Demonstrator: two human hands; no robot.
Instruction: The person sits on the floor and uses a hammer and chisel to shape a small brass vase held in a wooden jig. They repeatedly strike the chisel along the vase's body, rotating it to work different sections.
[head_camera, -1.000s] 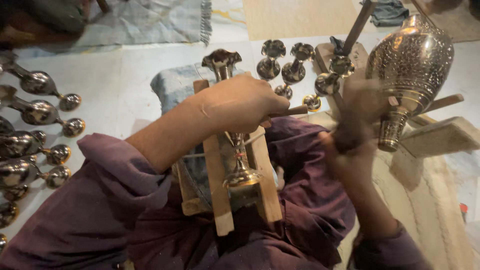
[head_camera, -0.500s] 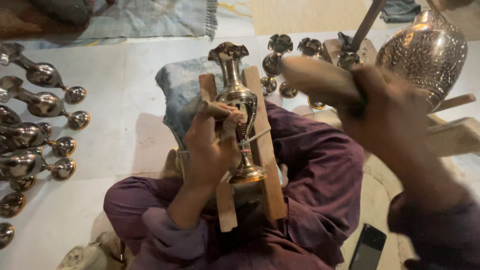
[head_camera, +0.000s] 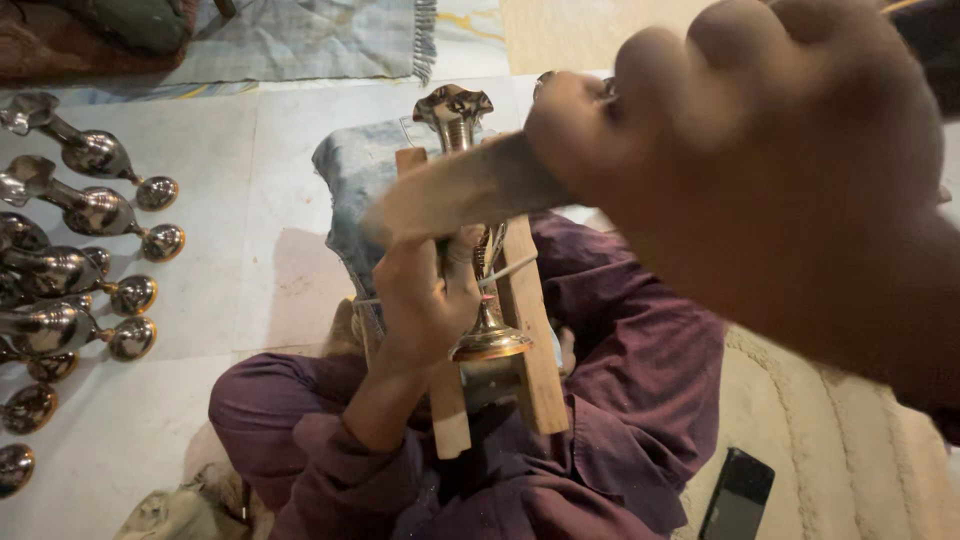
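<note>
Gripping the brass vase (head_camera: 470, 240) with our left hand (head_camera: 425, 300), fingers wrapped around its body, we keep its long axis pointing away along the wooden cradle (head_camera: 525, 330); our right hand (head_camera: 740, 150), fist closed on a wooden mallet (head_camera: 460, 195), hovers above it.

Vase (head_camera: 478, 230) on wooden frame (head_camera: 525, 330) over the lap, more vases (head_camera: 90, 215) left, phone (head_camera: 738, 495) right.

Left hand (head_camera: 425, 300) low over the lap, fingers (head_camera: 462, 262) curled shut, forearm in purple sleeve bent upward, right hand (head_camera: 740, 150) raised close to camera, blurred, clenched in a fist
</note>
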